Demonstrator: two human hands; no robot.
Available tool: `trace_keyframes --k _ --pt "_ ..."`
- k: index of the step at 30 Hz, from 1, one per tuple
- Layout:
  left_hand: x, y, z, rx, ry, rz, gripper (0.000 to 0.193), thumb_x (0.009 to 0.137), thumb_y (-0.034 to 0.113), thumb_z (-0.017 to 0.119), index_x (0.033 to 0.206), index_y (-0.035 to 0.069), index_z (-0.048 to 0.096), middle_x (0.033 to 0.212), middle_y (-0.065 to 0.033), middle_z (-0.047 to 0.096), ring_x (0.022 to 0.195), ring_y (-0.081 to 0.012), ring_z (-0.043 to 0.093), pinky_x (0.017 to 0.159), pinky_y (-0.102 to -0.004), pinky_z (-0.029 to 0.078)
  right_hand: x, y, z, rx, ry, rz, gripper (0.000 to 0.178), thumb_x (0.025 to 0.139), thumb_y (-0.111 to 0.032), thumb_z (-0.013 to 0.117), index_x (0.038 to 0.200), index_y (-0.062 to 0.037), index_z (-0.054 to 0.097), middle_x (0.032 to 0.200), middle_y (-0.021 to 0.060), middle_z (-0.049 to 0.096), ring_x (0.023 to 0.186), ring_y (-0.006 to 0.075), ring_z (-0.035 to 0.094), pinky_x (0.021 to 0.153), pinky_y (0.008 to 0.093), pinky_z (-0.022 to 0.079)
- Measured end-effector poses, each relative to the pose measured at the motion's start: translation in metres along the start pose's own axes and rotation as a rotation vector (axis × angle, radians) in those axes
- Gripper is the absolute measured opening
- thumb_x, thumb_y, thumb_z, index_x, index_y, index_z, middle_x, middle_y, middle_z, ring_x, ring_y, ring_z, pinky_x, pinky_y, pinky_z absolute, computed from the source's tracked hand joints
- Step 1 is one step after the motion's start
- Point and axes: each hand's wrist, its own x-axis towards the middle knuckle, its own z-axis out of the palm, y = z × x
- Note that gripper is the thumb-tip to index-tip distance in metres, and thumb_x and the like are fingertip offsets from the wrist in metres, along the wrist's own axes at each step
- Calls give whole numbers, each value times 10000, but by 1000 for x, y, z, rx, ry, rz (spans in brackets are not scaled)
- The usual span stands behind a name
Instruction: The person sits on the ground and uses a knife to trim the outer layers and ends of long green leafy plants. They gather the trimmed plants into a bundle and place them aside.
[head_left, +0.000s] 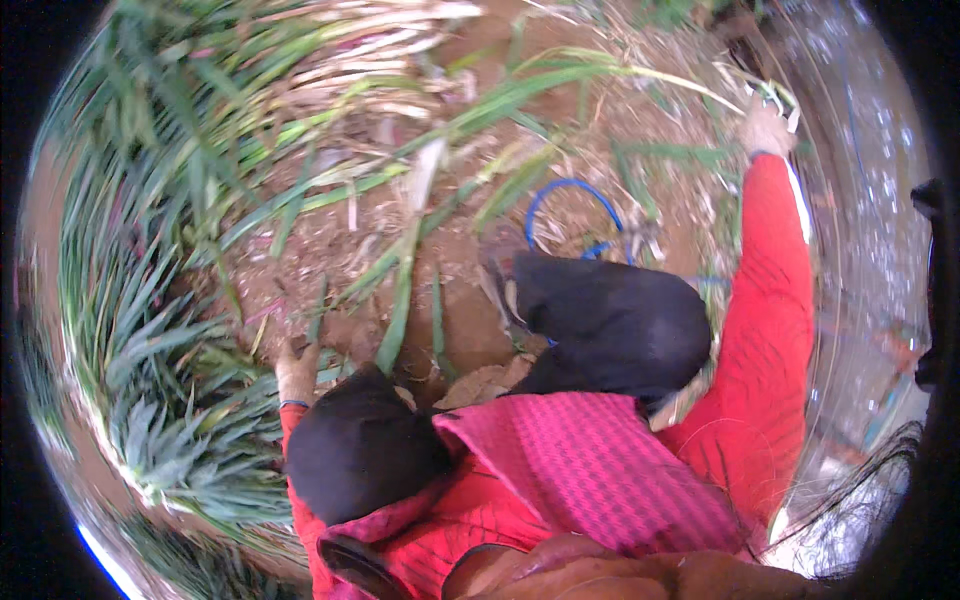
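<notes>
My right hand [768,128], at the far right with the arm stretched out, is closed around the pale end of a long green onion stalk [665,76]. Its leaves trail left across the soil. White pieces show at the fingers; I cannot make out whether they are stems or wrapping. Low at the left, my left hand [296,372] is by the ground beside my knee, close to some loose green leaves [318,310]. Its fingers are blurred and partly hidden, so their grip is unclear.
Green onions with pale stems [370,60] lie piled at the upper left, and leafy bunches [200,450] line the left side. A blue ring [575,183] lies on the soil beyond my knee [640,310]. Grey sheeting [860,130] runs along the right.
</notes>
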Motion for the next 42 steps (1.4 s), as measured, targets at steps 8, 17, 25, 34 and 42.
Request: trace_keyframes --k 8,17,25,34,42 --pt "-34 140 42 -15 -257 309 514 916 134 699 1382 18 516 1150 -144 690 1040 -211 651 894 -355 531 -142 -19 192 480 -835 -258 574 783 -518 668 1167 -93 708 1114 216 716 1021 366 695 922 471 527" --pt "-59 191 16 412 -285 316 372 875 216 701 1188 25 637 1041 -173 725 960 -268 707 874 -378 550 -256 -53 264 1111 -745 351 829 758 -675 693 1243 -2 684 1132 263 711 1074 387 686 938 441 512" --pt "-12 212 30 490 -602 400 498 865 413 698 1200 47 647 1039 -208 715 1000 -363 692 873 -438 544 -206 -118 302 927 -657 584 689 713 -402 784 1213 54 656 1153 251 693 1100 339 672 918 416 514" --pt "111 344 6 -395 -570 331 774 955 548 603 1529 77 382 1410 -117 556 1116 -222 634 893 -390 538 -97 -274 -59 1318 -576 -807 612 846 -372 687 1319 -4 568 1169 227 678 1068 359 672 945 429 519" --pt "179 318 20 -806 -533 147 396 975 367 592 1074 -6 683 936 -109 700 800 -220 669 734 -364 556 -138 -284 -40 1082 -928 -1018 515 905 -489 608 1059 -1 666 954 246 698 920 426 685 801 473 538"
